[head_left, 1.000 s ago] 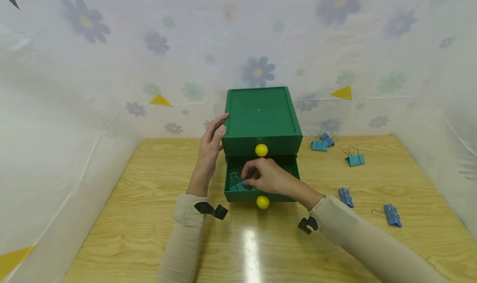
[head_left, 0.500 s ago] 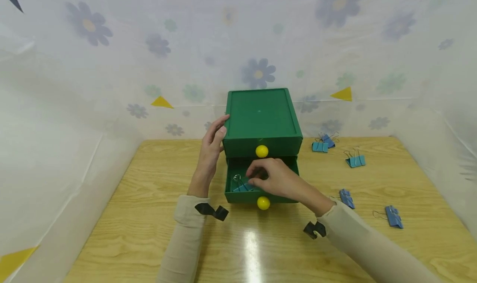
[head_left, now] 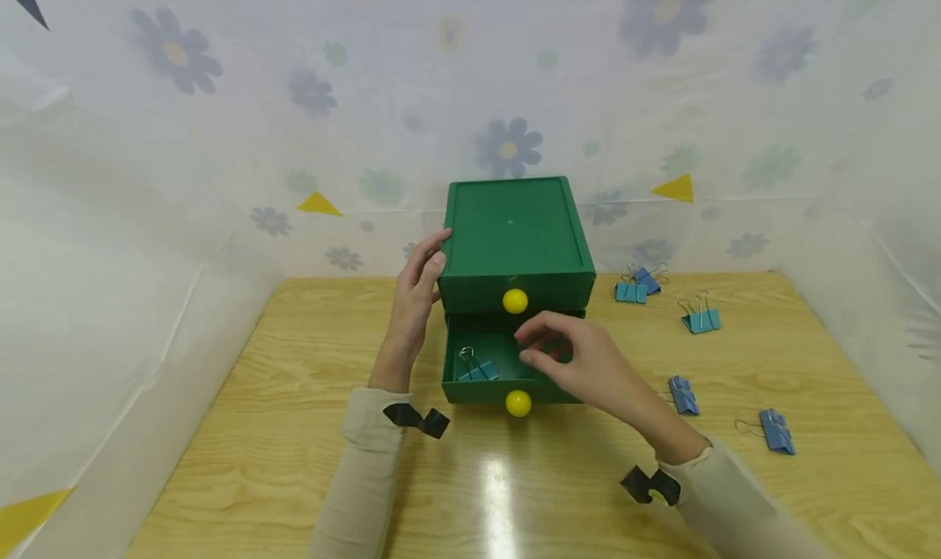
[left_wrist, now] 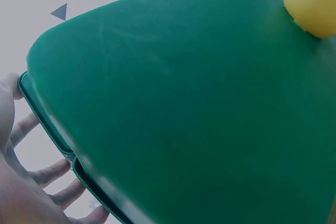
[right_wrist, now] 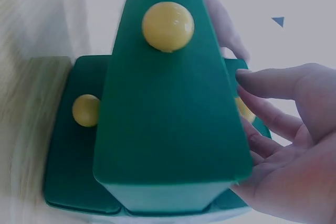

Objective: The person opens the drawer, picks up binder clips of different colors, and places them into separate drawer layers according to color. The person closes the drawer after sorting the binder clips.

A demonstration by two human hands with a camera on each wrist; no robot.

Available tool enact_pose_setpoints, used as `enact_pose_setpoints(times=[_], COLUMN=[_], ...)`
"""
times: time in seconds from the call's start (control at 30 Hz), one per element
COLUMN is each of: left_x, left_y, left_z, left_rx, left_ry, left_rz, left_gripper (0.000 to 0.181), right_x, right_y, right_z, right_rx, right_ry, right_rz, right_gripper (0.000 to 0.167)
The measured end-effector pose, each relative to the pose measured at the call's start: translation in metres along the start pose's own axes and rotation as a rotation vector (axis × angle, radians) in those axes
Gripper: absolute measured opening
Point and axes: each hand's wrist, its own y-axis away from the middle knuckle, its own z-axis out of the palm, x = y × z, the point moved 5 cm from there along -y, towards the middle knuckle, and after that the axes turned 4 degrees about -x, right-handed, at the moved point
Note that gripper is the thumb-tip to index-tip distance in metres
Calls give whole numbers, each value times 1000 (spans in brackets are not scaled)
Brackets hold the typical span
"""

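Observation:
A green drawer box stands on the table with one lower drawer pulled out. Inside that drawer, at its left front, lies a teal binder clip with its wire handles raised. My left hand rests against the box's left side, fingers spread along it, as the left wrist view also has it. Over the right part of the pulled-out drawer hovers my right hand, thumb and fingers loosely bent and apart, holding nothing. A yellow knob sits on the drawer front in the right wrist view.
Several binder clips lie right of the box: a teal one against a blue one, another teal one, and blue ones nearer the front. A flowered curtain hangs behind the wooden table.
My right hand has let go of the teal clip in the drawer and drawn back to the right, its fingers parting. The left hand has stayed on the box.

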Motion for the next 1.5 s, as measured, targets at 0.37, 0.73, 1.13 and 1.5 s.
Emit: enact_pose_setpoints(times=[0.37,0.73,1.13,1.5], left_x=[-1,0,1,2], left_y=[-1,0,1,0], left_z=[1,-1,-1,0], left_rx=[-4,-7,-1,-13], left_ry=[-10,6,8,29], left_rz=[-3,12,-3,9], left_gripper=[46,46,46,46], right_x=[4,17,45,93], right_y=[21,35,49,66], right_z=[-29,-55,-94,-132], right_rx=[135,252,430,565], right_ry=[-88,-124,-5,70], right_rz=[-2,-8,56,150], right_gripper=[18,24,32,44])
